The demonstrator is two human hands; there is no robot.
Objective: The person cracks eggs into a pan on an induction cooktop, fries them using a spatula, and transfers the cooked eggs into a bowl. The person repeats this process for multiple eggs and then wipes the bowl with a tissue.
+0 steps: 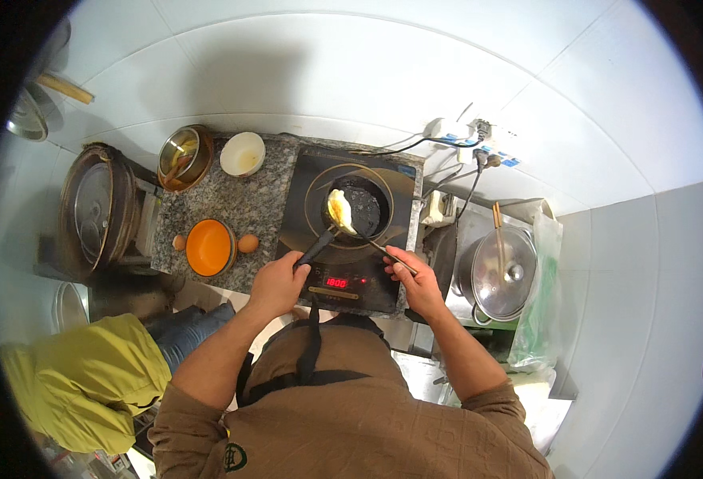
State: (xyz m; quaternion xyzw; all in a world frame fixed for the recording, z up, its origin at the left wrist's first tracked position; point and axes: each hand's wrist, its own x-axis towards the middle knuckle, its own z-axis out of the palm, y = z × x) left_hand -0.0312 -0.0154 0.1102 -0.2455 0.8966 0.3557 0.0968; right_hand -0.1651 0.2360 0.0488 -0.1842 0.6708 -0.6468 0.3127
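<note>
My left hand [279, 285] grips the black handle [317, 248] of a small dark frying pan [368, 187], which stands on an induction cooktop [294, 206] with a lit red display. In my right hand [411, 280] is a thin utensil [382, 248], probably a spatula or spoon, whose tip meets the pan's near side. A fried egg [341, 211], white with browned yellow patches, lies against the pan's left edge, touching or resting on the utensil's end; the exact contact is hidden. Oil glistens on the pan's bottom.
Left on the granite counter [267, 209] are an orange bowl [208, 246], a brown egg [248, 243], a white bowl [242, 154] and a steel pot [179, 152]. Right stands a lidded pot [501, 275] with chopsticks. Cords run to a power strip [468, 141]. A person in a yellow jacket [94, 377] is at lower left.
</note>
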